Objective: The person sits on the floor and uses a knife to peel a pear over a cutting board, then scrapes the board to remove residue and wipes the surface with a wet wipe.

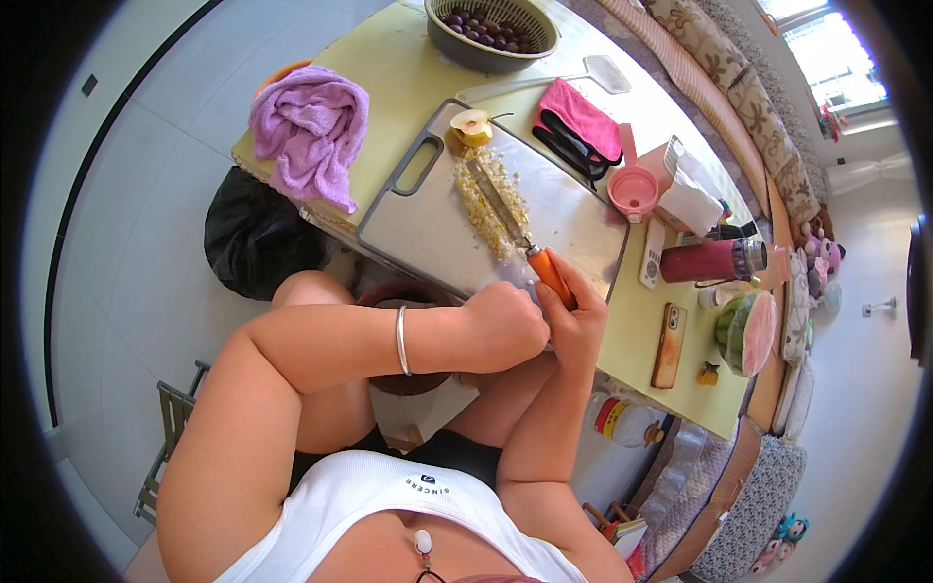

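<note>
My right hand [575,309] is closed round the orange handle of a knife [501,206]. Its blade lies among finely chopped pale yellow fruit [476,199], probably pear, on a grey cutting board [408,219]. Close beside it, my left hand [503,328] is curled into a fist at the board's near edge. The fingers of that fist are turned away, so anything inside it stays hidden. At the board's far side sits a cut half pear [472,127] with its pale flesh and core showing.
Around the board on the yellow table [389,49] are a purple towel [313,131], a basket of dark fruit [494,60], a pink-and-black cloth [578,126], a pink cup [634,190], tissues [688,194], a maroon bottle [708,260], a phone [669,347] and cut watermelon [748,333].
</note>
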Tool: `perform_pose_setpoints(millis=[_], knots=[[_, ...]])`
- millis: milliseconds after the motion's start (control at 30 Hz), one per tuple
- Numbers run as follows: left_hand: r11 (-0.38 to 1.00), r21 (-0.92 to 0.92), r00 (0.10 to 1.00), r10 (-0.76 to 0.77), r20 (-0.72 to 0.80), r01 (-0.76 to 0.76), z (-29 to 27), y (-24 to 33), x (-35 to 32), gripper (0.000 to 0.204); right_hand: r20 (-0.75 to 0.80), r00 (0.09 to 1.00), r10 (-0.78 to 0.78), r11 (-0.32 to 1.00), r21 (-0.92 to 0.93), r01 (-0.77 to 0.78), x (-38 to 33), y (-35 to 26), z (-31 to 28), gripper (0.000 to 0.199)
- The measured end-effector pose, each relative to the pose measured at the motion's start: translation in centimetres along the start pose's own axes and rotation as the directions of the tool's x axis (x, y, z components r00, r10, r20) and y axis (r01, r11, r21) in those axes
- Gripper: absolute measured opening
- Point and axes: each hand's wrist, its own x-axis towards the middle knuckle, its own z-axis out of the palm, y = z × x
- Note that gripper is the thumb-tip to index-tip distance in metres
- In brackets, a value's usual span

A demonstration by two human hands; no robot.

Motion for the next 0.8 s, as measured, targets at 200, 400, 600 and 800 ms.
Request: perform_pose_setpoints(millis=[200,400,600,800], knots=[[1.0,-0.002,1.0,0.003,-0.012,-0.003,0.0,0.0,-0.1,0.006,0.062,0.997,0.042,0.999,0.005,-0.042,0.0,-0.1,-0.2,0.041],[1.0,0.005,1.0,0.014,-0.023,-0.014,-0.2,0.0,0.0,0.007,0.075,0.996,0.048,0.999,-0.014,-0.047,-0.1,-0.4,-0.5,0.042],[1.0,0.008,1.0,0.012,-0.019,-0.012,-0.3,-0.1,-0.1,0.007,-0.053,0.998,-0.026,0.999,-0.023,0.024,0.0,-0.4,-0.3,0.04],[1.0,0.019,0.999,0.019,-0.045,-0.018,0.1,-0.2,-0.1,0.008,-0.14,0.99,-0.008,1.0,0.02,0.011,-0.1,0.0,-0.4,0.038]])
